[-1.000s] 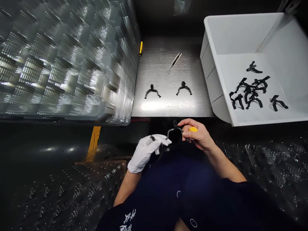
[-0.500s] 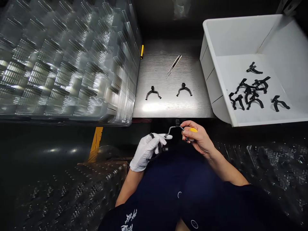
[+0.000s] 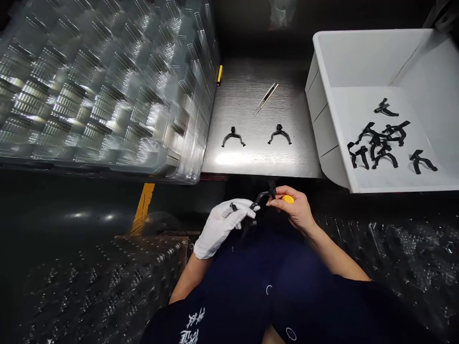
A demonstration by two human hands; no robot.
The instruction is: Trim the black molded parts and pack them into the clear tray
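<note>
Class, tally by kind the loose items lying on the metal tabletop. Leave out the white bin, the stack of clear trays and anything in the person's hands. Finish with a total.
Black brackets: 2
Slim pointed tool: 1
Yellow-and-black pen-like item: 1
Total: 4

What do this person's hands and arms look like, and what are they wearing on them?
The left hand wears a white glove reaching the wrist. The right hand has no glove. Both forearms are uncovered below the sleeves of a dark navy top, which has white lettering.
</note>
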